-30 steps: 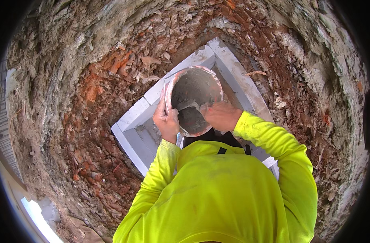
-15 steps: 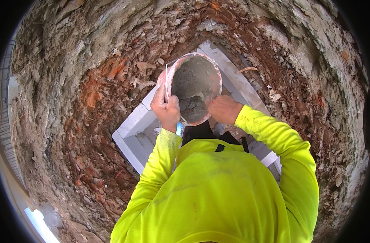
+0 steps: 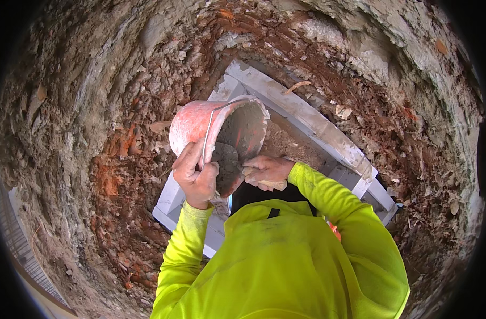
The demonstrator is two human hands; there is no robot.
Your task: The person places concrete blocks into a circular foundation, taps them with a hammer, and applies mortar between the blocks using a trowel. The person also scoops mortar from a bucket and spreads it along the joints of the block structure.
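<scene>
A worn red-pink bucket (image 3: pixel 192 122) is tipped on its side, its mouth turned right and toward me. Wet grey mortar (image 3: pixel 227 162) lies inside along its lower wall. My left hand (image 3: pixel 196 175) is closed on the near left side of the bucket, by the wire bail (image 3: pixel 208 133). At the lower right of the bucket's mouth, my right hand (image 3: pixel 267 170) is closed around a tool with a tan handle (image 3: pixel 272 184). The tool's working end is hidden by my hand and the bucket rim.
Beneath the bucket, a grey form frame (image 3: pixel 312 117) makes a corner around loose brown soil (image 3: pixel 288 141). Rough earth and rock walls (image 3: pixel 110 80) rise on all sides. A stick-like chip (image 3: pixel 298 86) lies on the frame's far right edge. Metal mesh (image 3: pixel 11 212) shows at far left.
The bucket has shifted left and nearer and tipped further, showing more of its red outside. Both hands have moved left and down with it. The tan handle now shows in my right hand.
</scene>
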